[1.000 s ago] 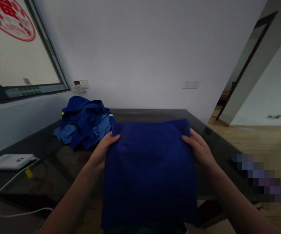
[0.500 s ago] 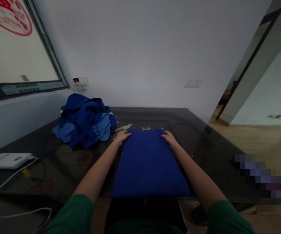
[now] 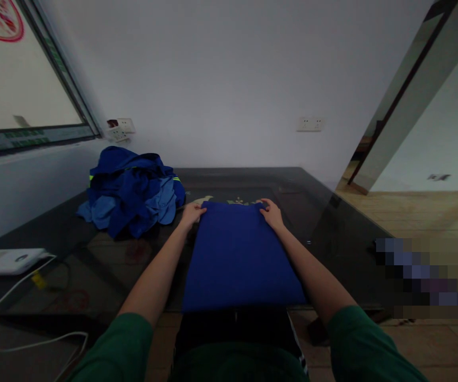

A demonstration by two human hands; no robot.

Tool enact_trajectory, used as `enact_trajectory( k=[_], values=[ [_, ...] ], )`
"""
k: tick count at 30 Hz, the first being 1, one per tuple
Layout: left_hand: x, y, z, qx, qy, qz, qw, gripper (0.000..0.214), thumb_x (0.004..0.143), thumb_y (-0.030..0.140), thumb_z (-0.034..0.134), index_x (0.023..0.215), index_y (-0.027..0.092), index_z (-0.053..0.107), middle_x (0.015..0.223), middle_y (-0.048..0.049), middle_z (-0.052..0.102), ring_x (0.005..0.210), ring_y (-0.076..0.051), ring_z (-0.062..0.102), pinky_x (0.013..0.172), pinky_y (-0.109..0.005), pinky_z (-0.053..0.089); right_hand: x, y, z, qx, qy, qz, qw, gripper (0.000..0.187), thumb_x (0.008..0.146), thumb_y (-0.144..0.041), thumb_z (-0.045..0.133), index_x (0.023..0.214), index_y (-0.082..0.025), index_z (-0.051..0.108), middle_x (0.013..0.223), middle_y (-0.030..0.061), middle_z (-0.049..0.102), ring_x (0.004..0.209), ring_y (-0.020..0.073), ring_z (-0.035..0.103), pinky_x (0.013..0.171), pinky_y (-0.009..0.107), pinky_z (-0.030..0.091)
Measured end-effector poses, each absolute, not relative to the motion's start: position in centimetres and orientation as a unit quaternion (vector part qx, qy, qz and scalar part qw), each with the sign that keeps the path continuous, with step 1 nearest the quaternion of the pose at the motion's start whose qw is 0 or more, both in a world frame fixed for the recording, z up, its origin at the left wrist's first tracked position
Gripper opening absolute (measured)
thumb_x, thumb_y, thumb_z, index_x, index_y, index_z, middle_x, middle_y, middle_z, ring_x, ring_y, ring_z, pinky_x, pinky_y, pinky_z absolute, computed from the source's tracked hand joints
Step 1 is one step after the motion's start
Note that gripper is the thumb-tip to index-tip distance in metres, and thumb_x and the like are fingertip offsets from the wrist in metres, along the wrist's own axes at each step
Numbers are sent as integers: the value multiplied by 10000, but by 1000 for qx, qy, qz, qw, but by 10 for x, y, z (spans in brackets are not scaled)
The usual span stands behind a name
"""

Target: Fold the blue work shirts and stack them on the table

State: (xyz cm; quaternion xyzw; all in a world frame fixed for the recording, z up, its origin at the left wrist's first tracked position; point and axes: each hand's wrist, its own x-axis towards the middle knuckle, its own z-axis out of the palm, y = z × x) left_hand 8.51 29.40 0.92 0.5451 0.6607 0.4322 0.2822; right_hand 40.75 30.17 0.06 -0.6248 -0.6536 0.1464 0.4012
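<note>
A dark blue folded garment (image 3: 240, 254) lies flat on the dark glossy table (image 3: 324, 265), its near edge by the table's front. What kind of garment it is cannot be made out. My left hand (image 3: 193, 213) pinches its far left corner between thumb and fingers. At the far right corner, my right hand (image 3: 272, 213) has its thumb and fingers closed on the cloth. To the left of my left hand sits a crumpled heap of blue clothes (image 3: 133, 185), with lighter blue parts and yellow-green stripes.
A white device (image 3: 10, 261) with a white cable (image 3: 6, 292) lies at the table's left. Behind the table stands a wall with sockets (image 3: 310, 124). A window (image 3: 22, 79) is at the left. A pixelated patch (image 3: 415, 265) covers something at the right edge.
The view has shifted slightly, so the scene sits a little higher and to the left. Both hands stay at the garment's far corners; the right hand's fingers are more raised and bent.
</note>
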Motion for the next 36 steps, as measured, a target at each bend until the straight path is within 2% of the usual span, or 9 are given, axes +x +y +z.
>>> enact_trajectory(
  k=[5, 9, 14, 19, 23, 26, 29, 32, 36],
  values=[
    [89, 294, -1, 567, 709, 375, 186, 107, 719, 226, 717, 784, 161, 662, 806, -83, 700, 866, -241, 658, 805, -325, 467, 398, 291, -1, -657, -698, 34, 282, 410, 887, -204, 519, 1292, -266, 540, 1009, 83, 662, 958, 220, 595, 830, 335, 441],
    [94, 290, -7, 583, 710, 366, 148, 340, 783, 231, 673, 1113, 186, 601, 905, -87, 700, 954, -252, 650, 858, -345, 457, 396, 287, -3, -652, -717, -16, 247, 393, 927, -205, 453, 1314, -256, 498, 1036, 104, 656, 1010, 242, 558, 821, 337, 433],
    [97, 285, -4, 601, 709, 344, 133, 399, 836, 226, 606, 1229, 192, 544, 900, -89, 693, 959, -260, 655, 863, -350, 457, 395, 285, -2, -667, -708, -42, 226, 416, 927, -173, 408, 1330, -245, 486, 1131, 135, 602, 1061, 265, 509, 819, 357, 436],
    [98, 288, 4, 568, 694, 402, 185, 352, 834, 220, 606, 1177, 139, 598, 972, -118, 695, 948, -251, 653, 859, -341, 469, 394, 283, 13, -632, -722, -37, 281, 418, 904, -150, 425, 1308, -205, 522, 1272, 155, 524, 1145, 278, 455, 892, 380, 426],
    [97, 294, 8, 528, 678, 453, 237, 297, 875, 301, 542, 1064, 105, 661, 1000, -133, 708, 963, -246, 654, 845, -319, 479, 397, 289, 15, -645, -707, -3, 290, 396, 917, -206, 464, 1310, -186, 508, 1247, 164, 556, 1130, 285, 491, 893, 386, 428],
    [94, 296, 5, 531, 678, 441, 253, 252, 869, 290, 508, 870, 143, 713, 877, -97, 727, 947, -255, 657, 831, -317, 481, 405, 298, 7, -690, -664, 63, 280, 353, 920, -247, 491, 1262, -168, 530, 1161, 173, 615, 1088, 286, 541, 874, 401, 433],
    [93, 294, 1, 533, 674, 432, 273, 204, 813, 263, 555, 729, 165, 713, 728, -70, 709, 848, -253, 667, 752, -308, 490, 414, 306, -1, -688, -636, 163, 310, 311, 916, -261, 500, 1214, -189, 549, 1004, 100, 673, 949, 230, 609, 842, 371, 441],
    [94, 290, 2, 530, 656, 456, 284, 196, 791, 275, 579, 721, 149, 711, 682, -64, 696, 758, -228, 659, 675, -290, 485, 418, 310, -2, -650, -642, 214, 346, 300, 872, -224, 528, 1169, -214, 573, 841, 22, 663, 813, 182, 618, 795, 322, 445],
    [92, 288, 14, 527, 633, 494, 279, 195, 786, 285, 600, 795, 125, 710, 766, -78, 717, 742, -188, 650, 654, -255, 472, 419, 312, 8, -612, -654, 194, 399, 323, 802, -132, 523, 1106, -195, 612, 761, 9, 622, 746, 171, 595, 739, 277, 443]
  ],
)
